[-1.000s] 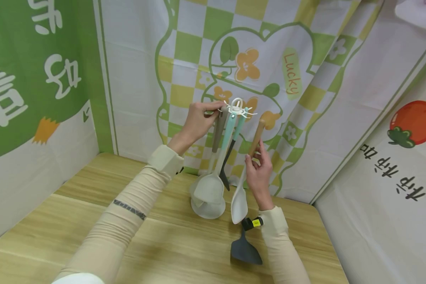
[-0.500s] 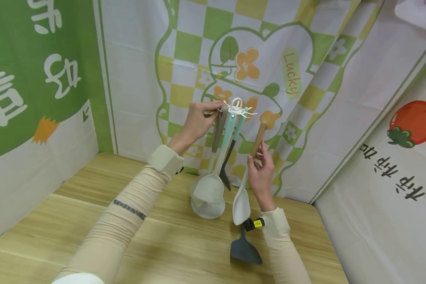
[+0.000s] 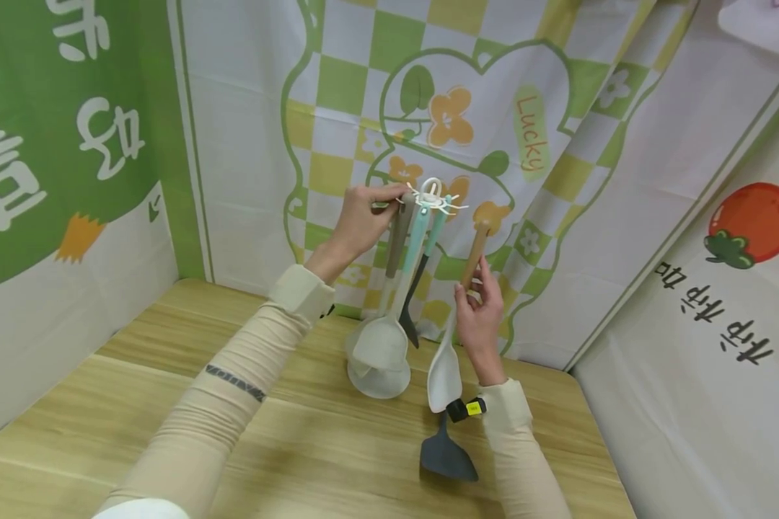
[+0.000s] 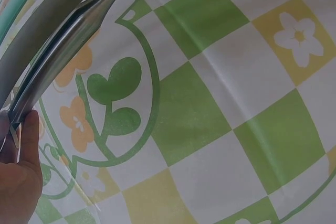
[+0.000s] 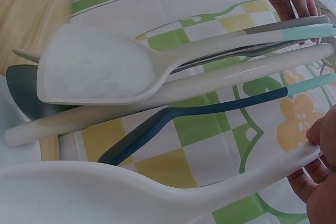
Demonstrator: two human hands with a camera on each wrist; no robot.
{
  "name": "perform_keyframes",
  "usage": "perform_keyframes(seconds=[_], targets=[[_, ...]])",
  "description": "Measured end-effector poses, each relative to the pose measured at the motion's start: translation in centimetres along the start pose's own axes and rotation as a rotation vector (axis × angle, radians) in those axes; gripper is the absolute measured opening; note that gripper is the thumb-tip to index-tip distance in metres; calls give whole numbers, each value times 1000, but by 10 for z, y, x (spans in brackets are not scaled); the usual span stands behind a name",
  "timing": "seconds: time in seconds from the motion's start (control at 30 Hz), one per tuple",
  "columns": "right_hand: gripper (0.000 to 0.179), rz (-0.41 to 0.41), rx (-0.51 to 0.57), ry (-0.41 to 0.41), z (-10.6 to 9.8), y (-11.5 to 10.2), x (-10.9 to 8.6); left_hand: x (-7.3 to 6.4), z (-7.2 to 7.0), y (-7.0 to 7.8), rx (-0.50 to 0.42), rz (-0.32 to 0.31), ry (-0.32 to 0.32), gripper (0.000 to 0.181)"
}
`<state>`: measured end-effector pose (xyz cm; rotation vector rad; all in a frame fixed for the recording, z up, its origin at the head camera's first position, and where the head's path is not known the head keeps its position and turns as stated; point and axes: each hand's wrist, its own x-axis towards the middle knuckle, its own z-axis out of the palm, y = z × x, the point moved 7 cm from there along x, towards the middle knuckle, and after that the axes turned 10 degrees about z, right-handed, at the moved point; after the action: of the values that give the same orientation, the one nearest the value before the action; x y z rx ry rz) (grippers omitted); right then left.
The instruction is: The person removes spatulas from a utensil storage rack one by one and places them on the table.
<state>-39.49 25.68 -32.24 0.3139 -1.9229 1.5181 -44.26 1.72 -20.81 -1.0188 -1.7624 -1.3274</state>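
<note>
My left hand (image 3: 363, 220) is at the top of a white utensil rack (image 3: 431, 200). There it pinches the end of a metal handle (image 4: 68, 38), whose far end is hidden in the left wrist view. My right hand (image 3: 480, 317) holds a white spoon (image 3: 444, 378) by its wooden handle (image 3: 475, 263), bowl downward, apart from the rack on its right. On the rack hang a white turner (image 3: 381, 342) with a mint handle end, a grey-brown-handled utensil (image 3: 397, 241) and a dark utensil (image 3: 412, 303) with a mint handle.
A dark grey spatula head (image 3: 446, 458) shows on the wooden table (image 3: 285, 447), below the spoon; its upper part is hidden behind the right wrist. The rack's round white base (image 3: 383, 386) stands near the back. A printed curtain (image 3: 344, 86) hangs behind, with side walls left and right.
My right hand has shifted a little to the right and down with the spoon, further from the rack. My left hand has stayed at the rack's top.
</note>
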Motion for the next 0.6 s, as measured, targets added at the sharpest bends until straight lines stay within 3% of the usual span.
perform_keyframes(seconds=[0.23, 0.6], targets=[[62, 4, -10, -23, 0, -33, -7, 1, 0, 0, -3, 4, 0, 26], [62, 12, -24, -13, -4, -35, -9, 0, 1, 0, -2, 4, 4, 26]])
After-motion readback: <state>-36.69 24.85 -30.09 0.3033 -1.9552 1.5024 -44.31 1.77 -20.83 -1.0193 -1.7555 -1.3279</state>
